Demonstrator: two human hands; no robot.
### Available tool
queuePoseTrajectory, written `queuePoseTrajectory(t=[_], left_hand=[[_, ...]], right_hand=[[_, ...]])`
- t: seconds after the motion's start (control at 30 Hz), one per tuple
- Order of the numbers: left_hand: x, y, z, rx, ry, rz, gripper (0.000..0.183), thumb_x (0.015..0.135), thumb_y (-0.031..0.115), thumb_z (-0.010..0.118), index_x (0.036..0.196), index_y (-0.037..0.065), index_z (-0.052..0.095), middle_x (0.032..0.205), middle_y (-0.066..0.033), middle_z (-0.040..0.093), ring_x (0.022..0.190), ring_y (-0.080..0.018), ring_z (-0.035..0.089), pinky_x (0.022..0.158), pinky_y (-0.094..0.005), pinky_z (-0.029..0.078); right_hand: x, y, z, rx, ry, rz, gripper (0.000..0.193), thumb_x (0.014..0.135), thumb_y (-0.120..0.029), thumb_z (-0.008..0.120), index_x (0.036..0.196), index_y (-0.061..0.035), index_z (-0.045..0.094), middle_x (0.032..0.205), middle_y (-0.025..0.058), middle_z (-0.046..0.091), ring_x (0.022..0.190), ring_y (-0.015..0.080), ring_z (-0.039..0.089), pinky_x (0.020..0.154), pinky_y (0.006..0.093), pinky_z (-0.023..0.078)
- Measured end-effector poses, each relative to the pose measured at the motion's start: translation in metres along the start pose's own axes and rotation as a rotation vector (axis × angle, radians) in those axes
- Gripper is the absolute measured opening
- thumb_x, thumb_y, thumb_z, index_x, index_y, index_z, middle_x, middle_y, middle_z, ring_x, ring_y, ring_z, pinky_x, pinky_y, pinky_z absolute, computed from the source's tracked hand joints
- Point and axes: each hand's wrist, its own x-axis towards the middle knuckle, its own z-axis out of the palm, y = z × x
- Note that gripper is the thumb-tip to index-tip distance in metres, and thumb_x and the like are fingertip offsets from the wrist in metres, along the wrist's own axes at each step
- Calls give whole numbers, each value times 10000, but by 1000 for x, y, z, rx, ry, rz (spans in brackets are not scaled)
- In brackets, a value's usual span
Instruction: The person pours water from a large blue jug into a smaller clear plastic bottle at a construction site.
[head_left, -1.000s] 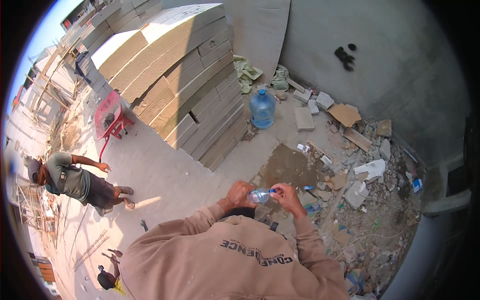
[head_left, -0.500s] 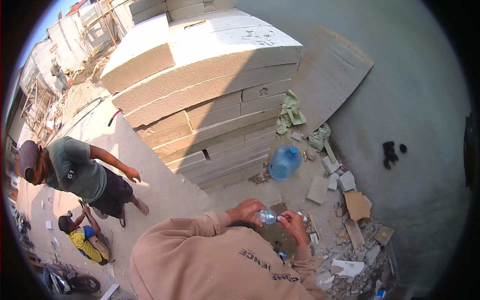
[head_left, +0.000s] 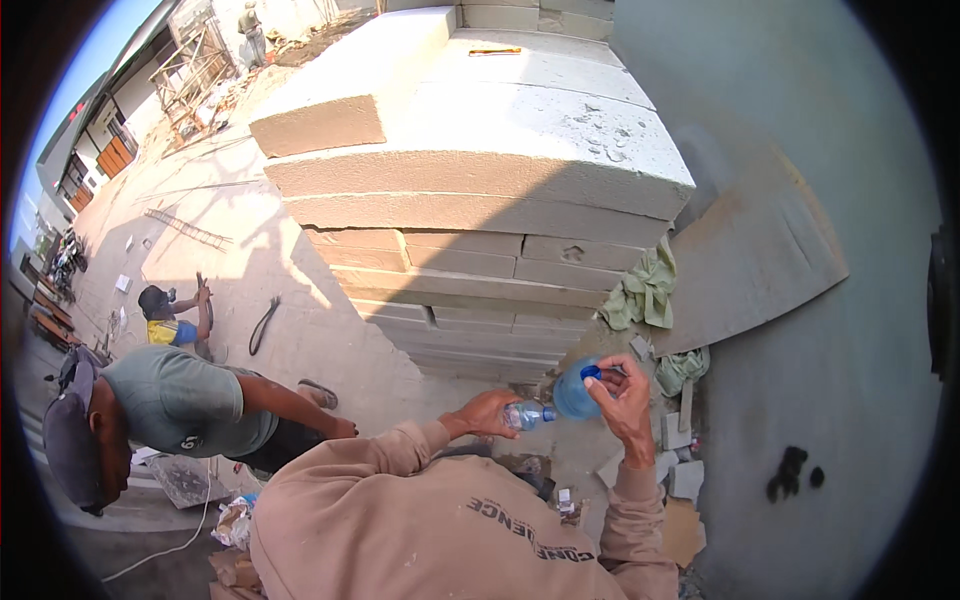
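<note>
The right hand point(head_left: 624, 402), toward four o'clock, overlaps the large blue jug point(head_left: 571, 402) behind it and hides part of its side. A round blue piece shows at its bent thumb and fingers; I cannot tell whether they grip a cap there or merely pass in front of the jug's neck. The left hand point(head_left: 483, 412), near six o'clock, is clamped around the small clear bottle point(head_left: 522, 415), covering its base, and the bottle lies tilted on its side with its blue-tinged neck toward three o'clock. Whether that neck is capped is hard to make out. The bottle's label is too small to read. Dark lettering runs upside down across the tan sweatshirt point(head_left: 430, 520), broken by folds, and the lower edge cuts the garment off. At eight o'clock, a co-worker's grey-green shirt point(head_left: 175, 395) bears a small pale print. Stacked pale blocks point(head_left: 470, 180) fill twelve o'clock.
</note>
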Motion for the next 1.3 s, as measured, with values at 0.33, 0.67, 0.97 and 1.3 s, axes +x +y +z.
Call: queuePoseTrajectory(t=[0.33, 0.67, 0.97, 1.3], left_hand=[[-36, 1, 3, -70, 405, -219, 754, 639, 427, 841, 1220, 14, 593, 1144, -199, 605, 1098, -368, 568, 960, -419, 445], [-107, -25, 1, -115, 765, -481, 794, 627, 387, 855, 1248, -13, 563, 1176, -211, 603, 1117, -372, 570, 986, -415, 447], [-127, -37, 4, -64, 635, -418, 768, 654, 416, 840, 1226, -12, 558, 1109, -196, 604, 1066, -369, 583, 943, -419, 465], [-64, -43, -28, -337, 424, -363, 838, 655, 230, 894, 1345, -3, 479, 1225, -157, 603, 1138, -238, 583, 981, -341, 462]], right_hand=[[162, -222, 133, -170, -247, -925, 272, 833, -220, 742, 971, -13, 630, 908, 122, 697, 900, 219, 691, 860, 373, 544], [299, -253, 248, -289, -116, -845, 284, 847, -259, 710, 1008, -30, 662, 984, 140, 714, 987, 249, 670, 916, 395, 501], [262, -236, 215, -185, 42, -836, 329, 929, -294, 654, 1108, -18, 655, 1116, 164, 668, 1084, 240, 635, 945, 390, 507], [18, 102, 81, -435, 194, -60, 160, 944, -52, 521, 1090, 4, 556, 978, 174, 579, 856, 318, 593, 802, 384, 481]])
